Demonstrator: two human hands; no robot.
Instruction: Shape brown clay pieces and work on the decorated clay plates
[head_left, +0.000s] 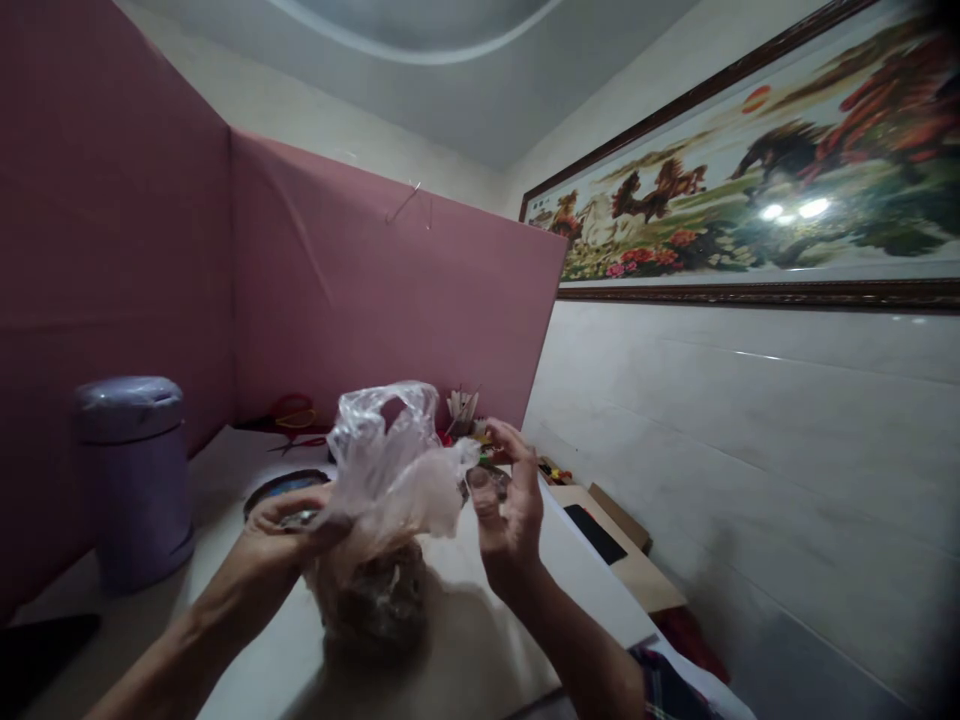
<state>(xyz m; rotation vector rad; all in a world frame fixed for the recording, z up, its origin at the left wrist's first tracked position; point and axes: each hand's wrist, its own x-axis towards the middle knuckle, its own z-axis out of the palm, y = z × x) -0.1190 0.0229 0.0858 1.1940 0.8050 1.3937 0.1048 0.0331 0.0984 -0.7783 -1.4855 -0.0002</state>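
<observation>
A clear plastic bag [390, 480] with a dark brownish lump in its bottom stands on the white table [480, 640] in front of me. My left hand [289, 525] pinches the bag's neck on the left side, fingers closed on the plastic. My right hand [510, 505] is raised at the bag's right edge, fingers curled and pinched on the plastic near its mouth. The bag's top is puffed up and open above both hands.
A lavender lidded canister [135, 480] stands at the left. A round dark tin [285, 490] lies behind my left hand, red scissors [296, 425] beyond it. Pink partition panels [375, 300] wall the table's back and left. A cardboard box [622, 545] sits lower right by the tiled wall.
</observation>
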